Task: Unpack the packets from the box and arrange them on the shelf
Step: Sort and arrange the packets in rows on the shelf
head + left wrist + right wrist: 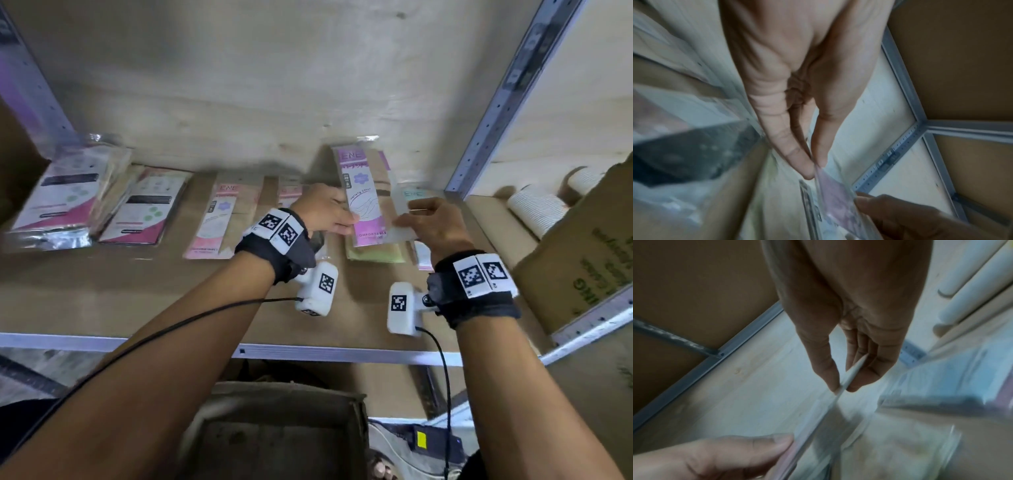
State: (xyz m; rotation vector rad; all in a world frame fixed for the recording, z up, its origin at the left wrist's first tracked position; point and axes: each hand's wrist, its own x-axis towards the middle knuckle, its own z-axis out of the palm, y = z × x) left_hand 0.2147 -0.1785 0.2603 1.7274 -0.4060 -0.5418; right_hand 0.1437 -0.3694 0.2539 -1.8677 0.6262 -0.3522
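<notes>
Above the brown shelf board (137,301), my left hand (344,222) pinches the left edge of a purple packet (363,192), which stands tilted upright. The left wrist view shows thumb and fingers of the left hand (816,164) closed on that purple packet (836,194). My right hand (406,219) pinches a thin white and teal packet (409,205) just right of the purple one. In the right wrist view the right hand (842,386) grips the white packet (830,405) edge-on. The open cardboard box (281,428) sits below the shelf.
Several packets lie in a row on the shelf: a stack at far left (65,192), pink-and-white ones (144,205), a pale pink one (219,219), a green one (375,253) under the hands. Stacked paper cups (537,209) and a cardboard carton (582,257) stand right of a metal upright (496,113).
</notes>
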